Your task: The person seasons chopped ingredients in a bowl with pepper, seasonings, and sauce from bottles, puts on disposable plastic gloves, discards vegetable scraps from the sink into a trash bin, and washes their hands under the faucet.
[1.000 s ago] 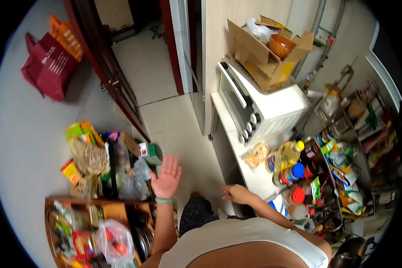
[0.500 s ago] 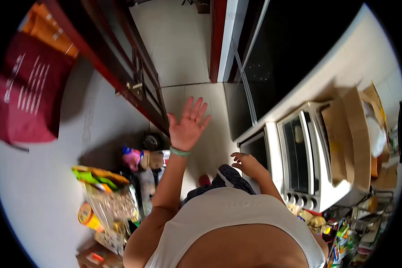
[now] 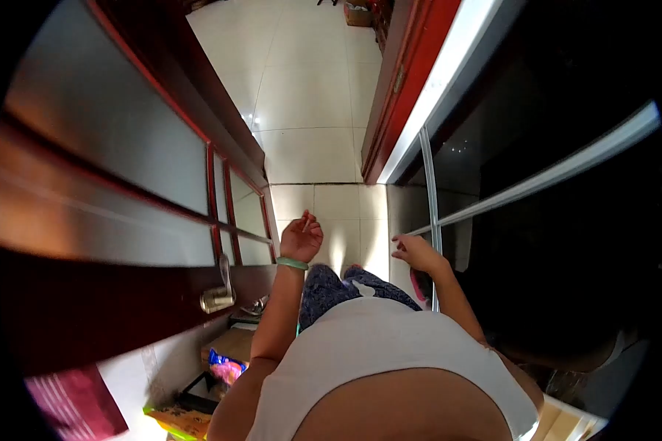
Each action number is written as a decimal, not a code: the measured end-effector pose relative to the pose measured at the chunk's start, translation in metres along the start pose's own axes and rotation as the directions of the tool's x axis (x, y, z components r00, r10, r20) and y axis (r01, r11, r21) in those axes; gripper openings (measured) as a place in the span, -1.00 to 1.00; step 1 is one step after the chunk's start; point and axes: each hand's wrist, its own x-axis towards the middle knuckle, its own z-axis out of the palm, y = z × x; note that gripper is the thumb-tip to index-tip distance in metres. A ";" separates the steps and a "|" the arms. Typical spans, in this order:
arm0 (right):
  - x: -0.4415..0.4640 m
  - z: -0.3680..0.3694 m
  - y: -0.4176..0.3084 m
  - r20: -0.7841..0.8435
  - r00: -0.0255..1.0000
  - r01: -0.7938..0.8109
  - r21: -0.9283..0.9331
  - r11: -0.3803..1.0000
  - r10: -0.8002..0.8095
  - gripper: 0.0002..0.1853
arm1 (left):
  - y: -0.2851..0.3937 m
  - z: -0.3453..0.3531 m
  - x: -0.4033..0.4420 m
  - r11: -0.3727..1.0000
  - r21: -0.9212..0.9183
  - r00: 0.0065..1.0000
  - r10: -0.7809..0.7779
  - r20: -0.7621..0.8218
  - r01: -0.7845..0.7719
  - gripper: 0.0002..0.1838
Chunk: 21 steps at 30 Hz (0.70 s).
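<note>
My left hand hangs in front of me, palm turned up and fingers loosely curled, with nothing seen in it. A green bangle circles that wrist. Closest to this hand is the dark red door, which has frosted glass panels and a metal lever handle; they are apart. On the other side, my right hand is held low, fingers slightly bent and apart, holding nothing visible. It is beside a glossy black appliance with pale trim strips; whether it touches the front is unclear.
Ahead, a tiled floor runs through the doorway, past a dark floor line. A red door frame borders it on the right. Low at left are colourful packets and a maroon bag. A box sits far ahead.
I have moved forward towards the doorway. The oven and cardboard box have dropped behind at right. My left hand has gone from spread fingers to loosely curled ones.
</note>
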 end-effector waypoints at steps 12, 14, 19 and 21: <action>0.319 -0.105 -0.055 0.165 0.983 -0.084 -0.013 0.996 0.085 -0.53 | 0.227 0.120 0.260 0.986 -0.130 0.980 0.077 -0.181 -0.101 -0.86; 0.358 -0.126 -0.072 0.159 0.978 -0.131 -0.031 0.991 0.134 -0.53 | 0.261 0.167 0.300 0.986 -0.165 0.997 -0.005 -0.071 -0.007 -0.85; 0.474 -0.185 -0.097 0.118 0.992 -0.049 0.025 0.999 0.046 -0.58 | 0.336 0.260 0.402 0.993 -0.048 0.987 0.105 -0.121 -0.112 -0.84; 0.507 -0.213 -0.106 0.024 0.998 -0.068 0.092 0.993 0.066 -0.61 | 0.350 0.277 0.437 0.995 -0.003 0.982 0.096 -0.161 -0.098 -0.82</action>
